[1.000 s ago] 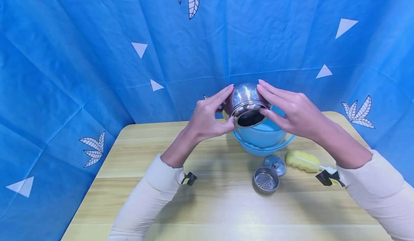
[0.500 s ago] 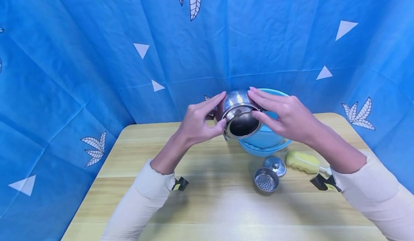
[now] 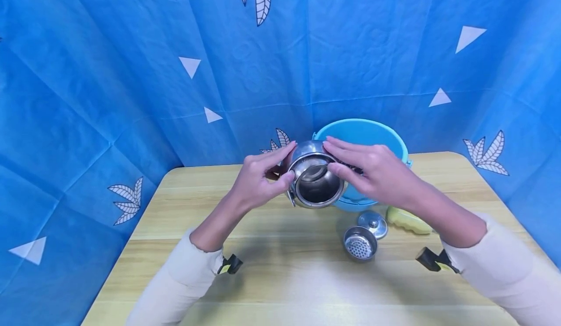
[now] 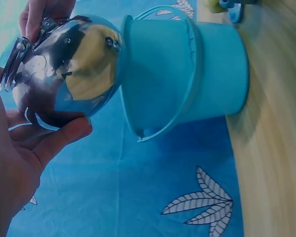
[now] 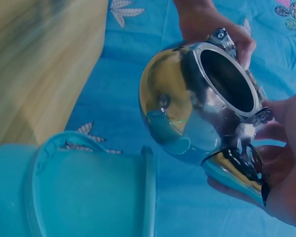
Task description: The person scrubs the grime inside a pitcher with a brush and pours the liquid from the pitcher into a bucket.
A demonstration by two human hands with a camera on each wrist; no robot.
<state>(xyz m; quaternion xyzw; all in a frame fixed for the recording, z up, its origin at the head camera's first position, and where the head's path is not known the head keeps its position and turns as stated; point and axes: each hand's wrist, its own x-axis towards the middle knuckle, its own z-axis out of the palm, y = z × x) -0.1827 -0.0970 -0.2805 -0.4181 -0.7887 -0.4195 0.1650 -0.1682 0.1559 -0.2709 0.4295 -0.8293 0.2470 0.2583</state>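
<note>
A shiny steel teapot (image 3: 312, 156) is held in the air between both hands, its round mouth tilted toward the head camera. My left hand (image 3: 258, 180) grips its left side, thumb near the rim and fingers over the body. On the other side, my right hand (image 3: 377, 172) grips it near the spout (image 5: 234, 173), which shows in the right wrist view. The rounded body (image 4: 69, 69) faces the left wrist camera. Just behind and to the right stands a light blue bucket (image 3: 372, 130), its handle (image 4: 190, 64) hanging across the side.
On the wooden table (image 3: 280, 272), a round steel strainer (image 3: 360, 246) with holes in its bottom sits by a small knobbed lid (image 3: 373, 224). A yellow sponge brush (image 3: 406, 220) lies to their right, partly behind the right forearm. A blue patterned curtain (image 3: 372, 58) encloses the table.
Both hands have brought the teapot down, to the left and nearer, away from over the bucket. Its mouth now faces the head camera more fully, and more of the bucket shows.
</note>
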